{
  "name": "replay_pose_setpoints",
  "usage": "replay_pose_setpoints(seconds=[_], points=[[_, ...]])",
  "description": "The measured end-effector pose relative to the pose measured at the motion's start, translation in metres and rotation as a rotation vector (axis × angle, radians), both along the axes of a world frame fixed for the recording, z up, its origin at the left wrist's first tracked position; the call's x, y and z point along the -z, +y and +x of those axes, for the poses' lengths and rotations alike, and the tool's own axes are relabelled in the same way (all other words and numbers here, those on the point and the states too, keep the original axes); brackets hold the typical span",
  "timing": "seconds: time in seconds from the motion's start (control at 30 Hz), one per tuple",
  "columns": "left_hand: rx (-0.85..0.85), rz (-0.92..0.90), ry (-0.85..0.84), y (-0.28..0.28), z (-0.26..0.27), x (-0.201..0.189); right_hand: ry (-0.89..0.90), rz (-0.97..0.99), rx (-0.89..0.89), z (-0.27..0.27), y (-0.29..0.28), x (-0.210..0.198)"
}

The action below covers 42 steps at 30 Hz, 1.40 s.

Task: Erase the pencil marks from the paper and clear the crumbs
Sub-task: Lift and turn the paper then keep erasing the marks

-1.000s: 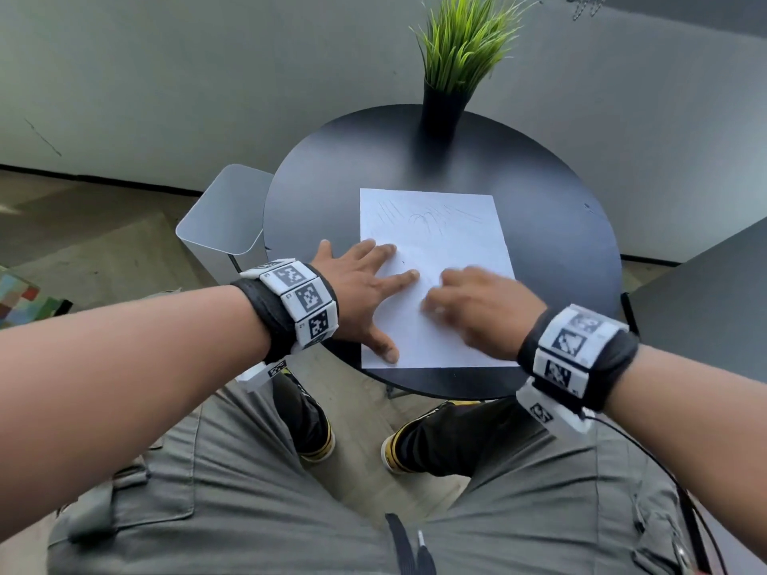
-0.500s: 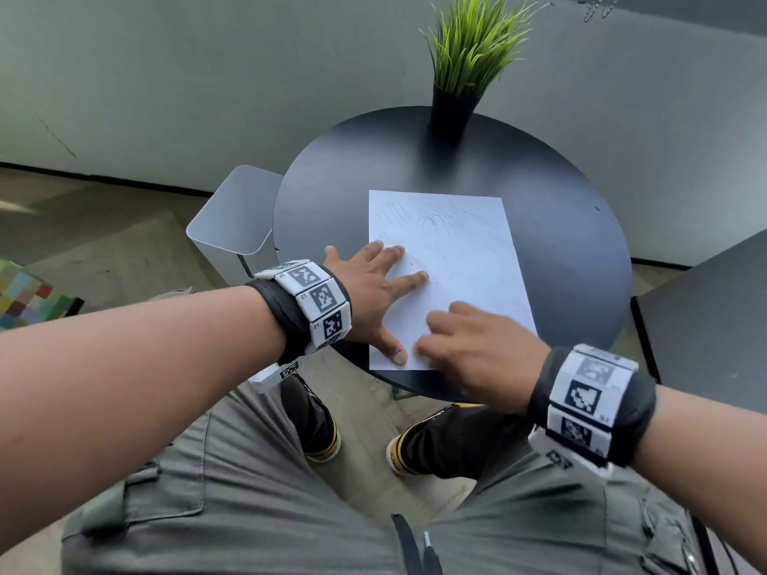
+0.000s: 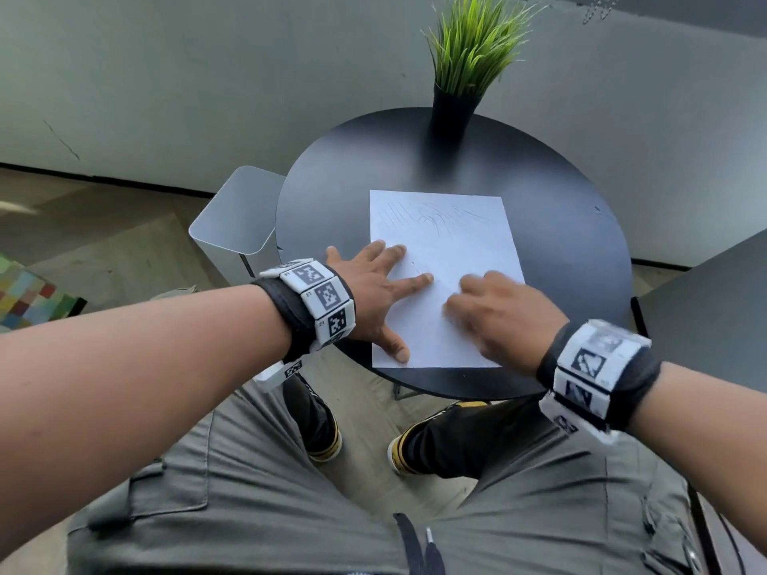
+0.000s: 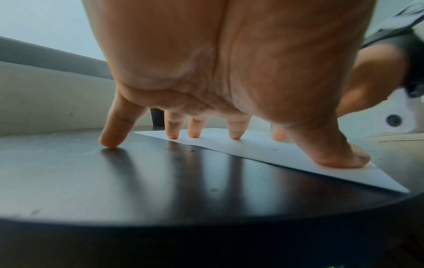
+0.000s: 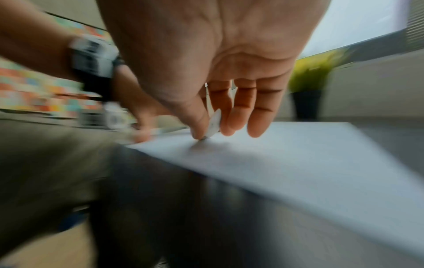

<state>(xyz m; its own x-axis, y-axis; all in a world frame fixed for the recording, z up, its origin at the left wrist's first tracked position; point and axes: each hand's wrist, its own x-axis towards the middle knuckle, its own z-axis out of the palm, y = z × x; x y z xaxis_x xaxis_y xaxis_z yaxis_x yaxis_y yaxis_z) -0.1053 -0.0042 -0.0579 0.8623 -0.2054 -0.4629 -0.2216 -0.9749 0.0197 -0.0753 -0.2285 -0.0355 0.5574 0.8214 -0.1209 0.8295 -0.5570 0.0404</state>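
A white sheet of paper lies on the round black table, with pencil marks near its far edge. My left hand lies flat with spread fingers pressing the paper's left side; the little finger rests on the table. My right hand is over the paper's near right part, blurred by motion. In the right wrist view it pinches a small white eraser between thumb and forefinger, its tip touching the paper. Tiny dark specks lie beside my left forefinger.
A potted green plant stands at the table's far edge. A grey metal bin stands on the floor left of the table. Another dark table surface is at the right. My knees and shoes are below the table's near edge.
My right hand went toward the paper's near edge, then came back up the paper to beside my left forefinger. The left hand has kept pressing the paper in place.
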Motion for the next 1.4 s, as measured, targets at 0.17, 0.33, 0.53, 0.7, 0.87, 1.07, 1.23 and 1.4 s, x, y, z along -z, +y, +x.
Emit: replay_pose_setpoints(seconds=[0.17,0.33,0.53,0.7,0.87,1.07,1.23,1.4], points=[[0.001,-0.004,0.006,-0.001,-0.001,-0.001,0.132,-0.072,-0.160,-0.028,0.002,0.006],[-0.004,-0.012,0.008,0.000,-0.002,-0.001,0.093,-0.029,0.002,-0.018,0.006,0.000],[-0.005,-0.022,-0.001,-0.003,-0.005,0.000,0.108,-0.037,0.166,0.016,0.011,0.000],[-0.012,-0.046,-0.016,-0.013,-0.017,-0.001,0.100,-0.053,0.268,0.046,0.003,0.001],[-0.192,-0.200,-0.155,0.005,-0.006,-0.010,0.127,-0.107,0.262,0.037,-0.015,-0.002],[-0.302,-0.125,-0.131,0.032,0.027,-0.001,0.173,-0.054,0.237,0.031,-0.009,-0.014],[-0.252,-0.067,-0.060,0.028,0.037,0.001,0.175,0.045,0.224,0.037,0.020,-0.023],[-0.116,-0.049,0.014,0.027,0.038,-0.006,0.217,0.068,0.185,0.052,0.049,-0.020]])
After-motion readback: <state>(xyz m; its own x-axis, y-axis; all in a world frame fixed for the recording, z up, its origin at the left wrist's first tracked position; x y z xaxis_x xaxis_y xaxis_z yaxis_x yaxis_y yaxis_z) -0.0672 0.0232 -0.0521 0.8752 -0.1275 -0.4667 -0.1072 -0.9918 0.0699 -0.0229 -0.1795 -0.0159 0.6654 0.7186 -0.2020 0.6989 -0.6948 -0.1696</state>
